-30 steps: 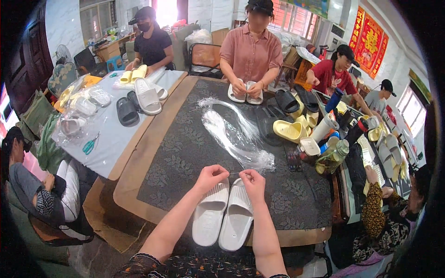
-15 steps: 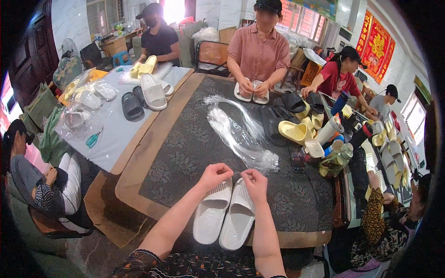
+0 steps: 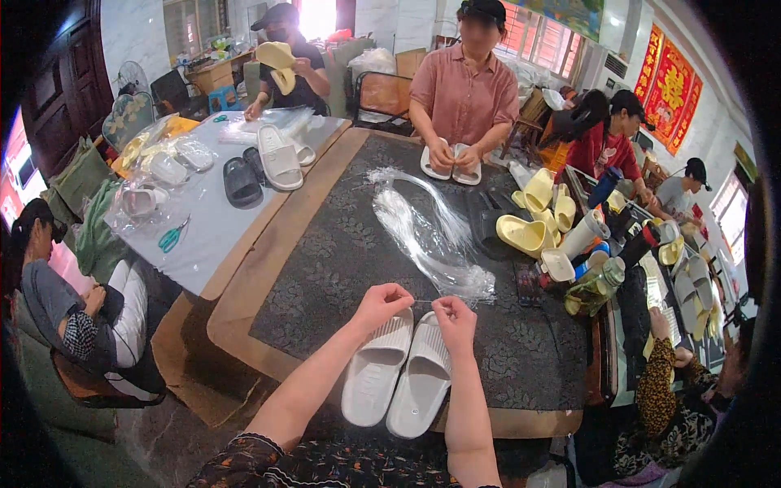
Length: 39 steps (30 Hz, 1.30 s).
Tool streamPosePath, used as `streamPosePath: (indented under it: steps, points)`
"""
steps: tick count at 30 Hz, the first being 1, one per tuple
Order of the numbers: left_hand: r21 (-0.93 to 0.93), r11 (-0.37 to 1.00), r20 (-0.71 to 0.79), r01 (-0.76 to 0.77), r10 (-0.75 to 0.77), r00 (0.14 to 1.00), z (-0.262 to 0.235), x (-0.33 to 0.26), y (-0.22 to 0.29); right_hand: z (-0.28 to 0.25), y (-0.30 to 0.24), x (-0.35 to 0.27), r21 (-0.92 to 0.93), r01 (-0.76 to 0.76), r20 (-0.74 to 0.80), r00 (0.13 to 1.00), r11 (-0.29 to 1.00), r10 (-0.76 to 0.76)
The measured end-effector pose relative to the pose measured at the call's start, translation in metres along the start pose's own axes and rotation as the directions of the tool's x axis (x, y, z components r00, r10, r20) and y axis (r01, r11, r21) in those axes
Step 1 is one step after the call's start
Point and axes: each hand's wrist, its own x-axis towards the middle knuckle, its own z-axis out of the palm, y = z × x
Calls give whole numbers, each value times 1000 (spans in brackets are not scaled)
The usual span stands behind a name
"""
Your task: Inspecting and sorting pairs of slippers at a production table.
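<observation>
A pair of pale grey slide slippers lies side by side at the table's near edge, the left slipper (image 3: 373,378) and the right slipper (image 3: 421,394) with toe straps away from me. Above their far ends, my left hand (image 3: 384,307) and my right hand (image 3: 455,321) are closed in pinches, facing each other. A thin clear strand (image 3: 425,302) stretches between the fingertips. Whether it passes through the slippers is too fine to tell. Just beyond my hands lies a loose bundle of clear plastic strands (image 3: 407,232).
Yellow slippers (image 3: 525,233), a green-tinted jar (image 3: 592,289) and bottles crowd the right side. Scissors (image 3: 172,236) and bagged slippers lie on the left table (image 3: 199,260). Across the table, a person in a pink shirt (image 3: 464,89) handles white slippers (image 3: 450,163).
My hands stay pinched over the slippers, with slightly more strand showing between them. At far left a co-worker has raised yellow slippers; at right another has lifted black ones. The view has shifted slightly.
</observation>
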Motion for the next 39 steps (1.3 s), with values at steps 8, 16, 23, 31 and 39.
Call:
streamPosePath:
  steps: [8, 16, 23, 31, 39]
  points:
    - [-22, 999, -21, -29, 28, 999, 0, 7, -3, -8, -20, 0, -133, 188, -100, 974, 973, -202]
    - [-5, 996, -31, -92, 91, 995, -2, 11, -12, -21, -59, -27, -21, 147, -122, 981, 989, -148]
    - [-110, 993, -49, -51, 45, 998, -5, 15, -21, -29, -97, -108, -583, 52, 307, 938, 811, 160]
    - [-160, 985, -57, -63, 54, 997, -8, 19, -20, 12, -69, -108, -670, 0, 223, 954, 742, 201]
    - [-223, 974, 140, 46, -15, 990, -49, 14, -19, 19, -47, -100, -624, -16, 168, 974, 781, 154]
